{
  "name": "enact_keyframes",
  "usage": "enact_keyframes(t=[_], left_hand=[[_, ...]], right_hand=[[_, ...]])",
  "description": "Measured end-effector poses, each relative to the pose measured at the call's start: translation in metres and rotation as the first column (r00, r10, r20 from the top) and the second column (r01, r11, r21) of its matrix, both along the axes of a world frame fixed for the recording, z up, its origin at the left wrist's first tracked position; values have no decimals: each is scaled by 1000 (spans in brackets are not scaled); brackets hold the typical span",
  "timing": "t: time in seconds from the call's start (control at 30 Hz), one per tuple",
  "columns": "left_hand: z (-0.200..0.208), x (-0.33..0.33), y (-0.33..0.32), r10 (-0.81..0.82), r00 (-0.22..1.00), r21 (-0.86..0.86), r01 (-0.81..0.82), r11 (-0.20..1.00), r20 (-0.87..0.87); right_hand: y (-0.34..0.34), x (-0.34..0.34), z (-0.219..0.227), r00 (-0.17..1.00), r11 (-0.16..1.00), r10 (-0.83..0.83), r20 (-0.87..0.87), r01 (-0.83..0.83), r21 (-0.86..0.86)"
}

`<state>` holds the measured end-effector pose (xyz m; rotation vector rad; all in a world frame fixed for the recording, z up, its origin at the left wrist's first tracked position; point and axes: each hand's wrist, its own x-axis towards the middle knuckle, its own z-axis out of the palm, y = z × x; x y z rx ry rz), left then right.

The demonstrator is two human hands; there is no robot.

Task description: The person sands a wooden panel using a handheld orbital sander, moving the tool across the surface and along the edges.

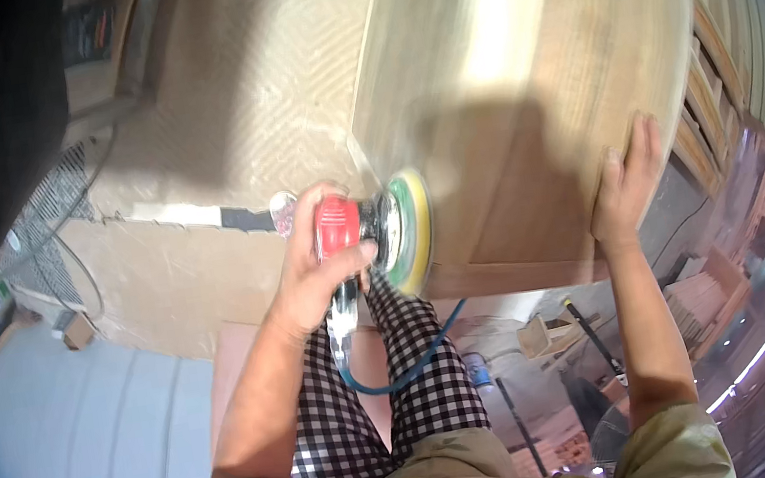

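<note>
My left hand (311, 259) is wrapped round the red and black body of a disc sander (337, 224). The sander is tipped on its side, its round green and yellow pad (416, 232) turned toward the left edge of a large wooden panel (600, 38). Whether the pad touches that edge I cannot tell. A blue hose (412, 373) curves from the sander's lower end across my legs. On the panel's right side, near its close corner, my right hand (630, 187) rests with fingers stretched over the surface. My shadow falls across the wood.
Left of the panel lies a brown sheet-covered surface (220, 144). Cables and a mesh piece (68, 217) sit at far left, beside a small wood block (78, 332). Wooden frames (705, 112) and stacked wood pieces (708, 299) stand at right. A blue can (477, 370) is below.
</note>
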<state>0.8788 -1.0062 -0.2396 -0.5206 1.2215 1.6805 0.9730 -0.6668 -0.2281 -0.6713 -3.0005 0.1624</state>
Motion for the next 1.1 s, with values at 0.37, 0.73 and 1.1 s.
enact_keyframes(t=[0.37, 0.73, 1.1], left_hand=[[116, 10, 98, -808, 250, -786, 204, 583, -534], [101, 33, 141, -491, 582, -390, 300, 870, -648], [31, 57, 36, -432, 835, -521, 215, 826, -340]], right_hand=[[-11, 6, 10, 1000, 999, -2, -12, 2, -36], [-96, -1, 94, 992, 840, 56, 111, 13, -543], [-105, -12, 84, 897, 863, 424, 125, -358, -355]])
